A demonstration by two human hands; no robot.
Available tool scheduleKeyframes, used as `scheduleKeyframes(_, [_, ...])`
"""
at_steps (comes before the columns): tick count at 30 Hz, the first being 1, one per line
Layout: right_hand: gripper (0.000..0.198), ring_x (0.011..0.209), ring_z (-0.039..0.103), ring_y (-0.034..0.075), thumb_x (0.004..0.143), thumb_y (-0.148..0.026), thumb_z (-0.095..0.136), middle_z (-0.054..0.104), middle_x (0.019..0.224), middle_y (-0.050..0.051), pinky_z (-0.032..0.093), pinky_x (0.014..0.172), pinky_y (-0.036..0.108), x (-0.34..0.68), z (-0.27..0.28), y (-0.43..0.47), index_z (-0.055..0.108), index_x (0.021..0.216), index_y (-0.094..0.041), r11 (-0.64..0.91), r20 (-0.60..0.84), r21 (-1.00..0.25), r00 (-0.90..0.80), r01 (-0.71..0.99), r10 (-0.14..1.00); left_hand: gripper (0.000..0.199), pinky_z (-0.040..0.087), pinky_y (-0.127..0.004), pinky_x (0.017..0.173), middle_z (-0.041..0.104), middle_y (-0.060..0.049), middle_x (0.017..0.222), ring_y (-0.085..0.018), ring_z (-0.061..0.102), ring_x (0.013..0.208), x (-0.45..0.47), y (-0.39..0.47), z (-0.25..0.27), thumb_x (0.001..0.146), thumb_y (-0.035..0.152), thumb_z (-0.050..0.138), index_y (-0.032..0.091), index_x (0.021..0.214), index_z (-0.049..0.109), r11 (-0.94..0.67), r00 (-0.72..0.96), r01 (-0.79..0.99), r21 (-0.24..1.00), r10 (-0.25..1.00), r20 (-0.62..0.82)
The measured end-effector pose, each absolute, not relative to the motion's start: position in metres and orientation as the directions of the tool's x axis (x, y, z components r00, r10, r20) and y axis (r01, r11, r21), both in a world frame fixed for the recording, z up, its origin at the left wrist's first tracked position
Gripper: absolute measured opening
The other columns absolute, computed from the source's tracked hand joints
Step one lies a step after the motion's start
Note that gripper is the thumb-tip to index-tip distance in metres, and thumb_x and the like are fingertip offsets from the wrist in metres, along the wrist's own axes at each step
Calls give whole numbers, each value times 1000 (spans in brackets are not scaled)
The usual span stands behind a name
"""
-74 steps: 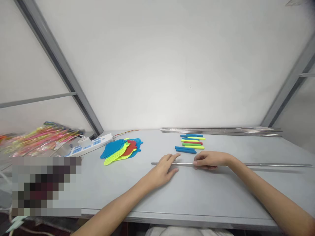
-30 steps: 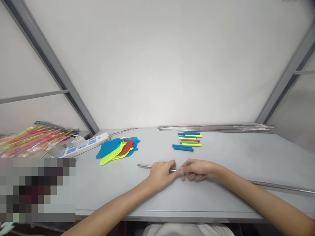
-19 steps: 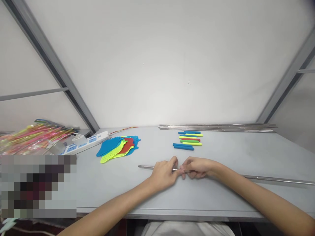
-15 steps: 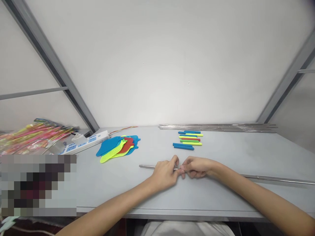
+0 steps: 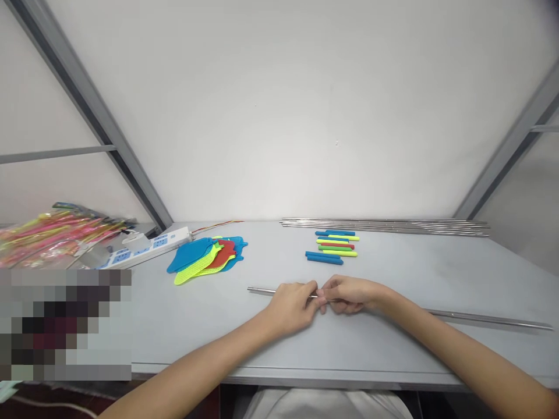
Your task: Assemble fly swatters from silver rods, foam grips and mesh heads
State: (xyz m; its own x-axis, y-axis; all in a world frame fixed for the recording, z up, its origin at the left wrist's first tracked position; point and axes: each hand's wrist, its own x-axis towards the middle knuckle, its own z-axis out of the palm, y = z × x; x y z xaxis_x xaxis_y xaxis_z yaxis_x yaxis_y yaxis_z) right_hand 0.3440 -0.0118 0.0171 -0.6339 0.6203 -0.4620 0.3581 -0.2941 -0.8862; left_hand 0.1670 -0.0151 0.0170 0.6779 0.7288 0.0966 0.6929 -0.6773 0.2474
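Note:
A thin silvery metal rod [image 5: 261, 290] lies across the front of the table, low over its surface. My left hand [image 5: 292, 308] is closed round it, with its left end sticking out past the fist. Right beside it, my right hand [image 5: 351, 294] pinches the rod, fingertips touching those of the left. The short stretch between the hands is mostly hidden by fingers. Beyond my right forearm, a metal length [image 5: 489, 319] runs to the right; whether it belongs to the held rod I cannot tell.
Coloured grip tubes [image 5: 336, 247] lie beyond my hands, with a bundle of metal rods [image 5: 384, 226] along the back wall. Fly-swatter heads [image 5: 192, 256] overlap at left, near a white power strip [image 5: 146, 250]. Bagged colourful sticks [image 5: 56, 233] lie farther left.
My left index finger, raised and curled before, has come down to the rod beside the right fingertips. Both hands stay in nearly the same place; the whole view has shifted slightly.

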Motion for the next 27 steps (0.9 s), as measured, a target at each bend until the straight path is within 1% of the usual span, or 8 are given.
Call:
scheduleKeyframes(2, [39,32,17,1,72,-48,41,28,43,-8,9,28,15,343,18,-12,54,78,-12,-292,-451,-892,-629,345,634,41,30,-24,51,57,-3,69,-17,53,65,164,-12,20,75,52,23,19,74,47,-631,624,746,213,774,107])
scheduleKeyframes(5, [42,32,17,1,72,-49,40,28,45,-8,10,28,15,342,18,-12,55,80,-11,-281,-436,-899,-622,337,650,54,31,-26,53,56,-5,69,-20,53,66,160,-8,24,65,65,27,16,68,49,-511,494,844,164,859,135])
scheduleKeyframes(7, [43,31,18,1,72,-50,39,28,45,-8,11,28,15,342,18,-12,55,80,-11,-261,-419,-906,-624,333,660,58,32,-27,55,56,-7,68,-20,53,66,159,-7,24,61,68,28,15,64,50,-460,442,877,138,885,146])
scheduleKeyframes(9, [43,31,20,1,73,-49,39,30,44,-8,12,28,15,343,17,-11,55,81,-11,-235,-398,-915,-628,329,668,60,32,-27,55,56,-8,63,-20,53,64,159,-7,24,61,69,26,14,59,51,-436,419,891,126,897,143])
scheduleKeyframes(13, [40,29,23,1,74,-48,39,33,43,-7,15,28,15,345,17,-9,54,80,-11,-200,-379,-920,-643,336,665,64,27,-25,48,53,-6,51,-17,50,52,160,-8,23,60,71,21,15,48,50,-425,416,889,169,905,88])
scheduleKeyframes(16, [39,29,25,1,74,-47,39,34,43,-7,17,28,15,347,17,-9,54,80,-11,-195,-384,-918,-656,345,650,65,24,-24,46,50,-5,45,-15,48,47,160,-8,23,59,72,21,16,45,49,-428,425,882,198,903,62])
scheduleKeyframes(23, [38,29,25,1,74,-46,39,34,42,-8,18,28,15,347,18,-11,54,79,-11,-199,-401,-909,-638,366,657,64,24,-24,48,51,-5,45,-15,49,49,161,-7,18,62,70,21,16,45,50,-439,435,877,196,898,68])
scheduleKeyframes(27, [39,29,24,1,73,-46,41,32,42,-8,15,27,15,347,17,-11,54,79,-11,-207,-402,-909,-627,362,668,62,26,-24,50,54,-5,50,-17,51,54,161,-10,17,67,66,21,17,49,53,-464,458,866,185,886,80])
